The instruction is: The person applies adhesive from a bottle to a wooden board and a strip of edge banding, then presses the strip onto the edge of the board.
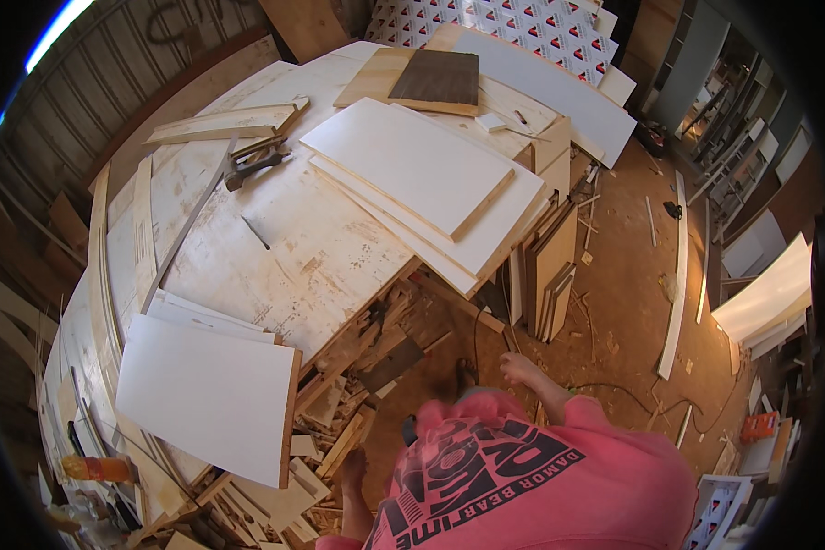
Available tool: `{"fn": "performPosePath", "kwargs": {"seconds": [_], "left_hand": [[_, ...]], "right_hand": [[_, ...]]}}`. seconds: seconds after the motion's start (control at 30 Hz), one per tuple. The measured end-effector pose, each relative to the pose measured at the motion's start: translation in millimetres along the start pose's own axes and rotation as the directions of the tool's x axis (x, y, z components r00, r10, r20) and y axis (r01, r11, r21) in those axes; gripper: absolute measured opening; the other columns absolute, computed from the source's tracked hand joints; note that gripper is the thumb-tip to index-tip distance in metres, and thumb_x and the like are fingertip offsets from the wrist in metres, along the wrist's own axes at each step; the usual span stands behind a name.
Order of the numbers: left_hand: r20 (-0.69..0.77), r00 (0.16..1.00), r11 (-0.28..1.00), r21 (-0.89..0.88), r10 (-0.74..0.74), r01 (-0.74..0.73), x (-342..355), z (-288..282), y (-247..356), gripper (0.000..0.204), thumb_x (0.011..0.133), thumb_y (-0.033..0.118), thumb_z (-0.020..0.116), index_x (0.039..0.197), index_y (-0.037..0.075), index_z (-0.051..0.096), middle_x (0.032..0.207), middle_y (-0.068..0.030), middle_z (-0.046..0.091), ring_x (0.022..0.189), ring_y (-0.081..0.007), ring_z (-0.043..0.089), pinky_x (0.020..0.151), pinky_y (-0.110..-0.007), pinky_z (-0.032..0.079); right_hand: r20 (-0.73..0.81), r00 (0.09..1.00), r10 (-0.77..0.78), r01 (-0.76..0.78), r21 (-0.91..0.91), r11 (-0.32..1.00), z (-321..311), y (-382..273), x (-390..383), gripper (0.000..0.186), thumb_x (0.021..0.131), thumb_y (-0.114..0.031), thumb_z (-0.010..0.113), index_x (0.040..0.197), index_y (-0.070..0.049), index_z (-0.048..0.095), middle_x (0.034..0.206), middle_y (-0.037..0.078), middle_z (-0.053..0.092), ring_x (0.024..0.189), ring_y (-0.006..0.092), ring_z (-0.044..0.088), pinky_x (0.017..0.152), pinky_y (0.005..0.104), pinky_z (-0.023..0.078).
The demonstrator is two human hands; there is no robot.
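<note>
My left hand (pixel 355 466) hangs low by the front of the worktable (pixel 284 266), close to the wood offcuts; it is dim, and its fingers cannot be made out. Out to the right of my body, my right hand (pixel 520 368) is loosely curled over the floor, with nothing visible in it. Nearest the left hand, a white panel (pixel 206 390) lies on smaller white boards at the table's front left corner. More white panels (pixel 412 165) are stacked askew at the right side of the table. Neither hand touches any panel. A hammer (pixel 253 169) rests behind the bare tabletop.
Offcuts (pixel 339 431) fill the space beneath the table edge. Boards (pixel 552 266) lean upright at its right end. A cable (pixel 614 390) and long strips (pixel 676 284) lie on the brown floor. An orange bottle (pixel 96 468) is at the left.
</note>
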State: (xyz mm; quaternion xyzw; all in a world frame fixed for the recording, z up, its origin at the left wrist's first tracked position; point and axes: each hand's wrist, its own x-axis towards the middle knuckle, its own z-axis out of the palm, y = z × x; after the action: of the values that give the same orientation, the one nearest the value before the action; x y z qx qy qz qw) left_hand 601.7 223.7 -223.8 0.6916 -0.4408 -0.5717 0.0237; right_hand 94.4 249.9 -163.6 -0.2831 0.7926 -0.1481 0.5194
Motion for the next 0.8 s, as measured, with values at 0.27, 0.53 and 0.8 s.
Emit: {"fn": "performPosePath", "kwargs": {"seconds": [0.27, 0.53, 0.8], "left_hand": [[-0.007, 0.994, 0.99, -0.085, 0.111, -0.111, -2, 7, -9, 0.029, 0.087, 0.031, 0.045, 0.081, 0.004, 0.055, 0.068, -0.0048, 0.052, 0.056, -0.0159, 0.052, 0.051, -0.031, 0.042], [0.026, 0.995, 0.995, -0.046, 0.093, -0.092, 4, 14, 4, 0.022, 0.091, 0.022, 0.044, 0.089, 0.005, 0.057, 0.072, -0.0049, 0.056, 0.062, -0.0141, 0.058, 0.05, -0.027, 0.044], [0.079, 0.888, 0.792, 0.422, 0.453, -0.442, 47, 25, -30, 0.023, 0.091, 0.02, 0.043, 0.088, 0.002, 0.056, 0.075, -0.0083, 0.057, 0.059, -0.0164, 0.058, 0.051, -0.029, 0.045]], "right_hand": [[-0.002, 1.0, 0.008, -0.008, 0.016, 1.0, -4, -3, -8, 0.045, 0.085, -0.017, 0.053, 0.127, -0.002, 0.05, 0.102, 0.013, 0.062, 0.077, 0.0195, 0.063, 0.063, 0.0331, 0.051], [-0.028, 1.0, -0.009, 0.009, 0.001, 1.0, -15, 1, -10, 0.047, 0.086, -0.016, 0.052, 0.13, 0.001, 0.048, 0.103, 0.015, 0.063, 0.077, 0.0213, 0.064, 0.06, 0.0337, 0.052], [-0.019, 1.0, 0.02, -0.019, 0.015, 1.0, -28, 4, -4, 0.045, 0.086, -0.016, 0.052, 0.128, 0.001, 0.049, 0.098, 0.014, 0.063, 0.075, 0.0205, 0.063, 0.059, 0.0325, 0.051]]}}
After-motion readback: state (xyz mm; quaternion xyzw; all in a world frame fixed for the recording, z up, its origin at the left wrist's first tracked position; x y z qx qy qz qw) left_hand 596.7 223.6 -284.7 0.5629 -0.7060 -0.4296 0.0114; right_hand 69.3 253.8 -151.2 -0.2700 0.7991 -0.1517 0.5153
